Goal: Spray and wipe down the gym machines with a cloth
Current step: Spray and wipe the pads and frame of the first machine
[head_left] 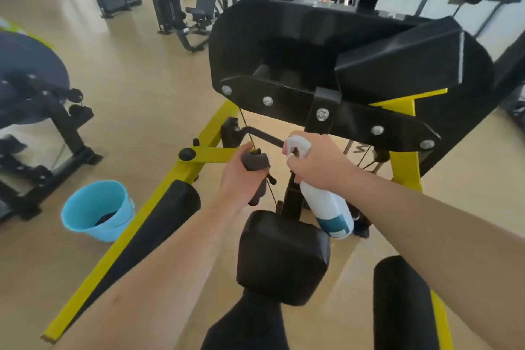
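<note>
Yellow/blk machine (403,111), gray cloth (255,162), blue bucket (85,207).

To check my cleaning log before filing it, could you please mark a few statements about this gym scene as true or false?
1. The right grip holds a white spray bottle. True.
2. The left grip is empty. False: it holds a dark grey cloth.
3. A blue bucket stands on the floor, left of the machine. True.
4. The machine's frame is red. False: its beams are yellow.
</note>
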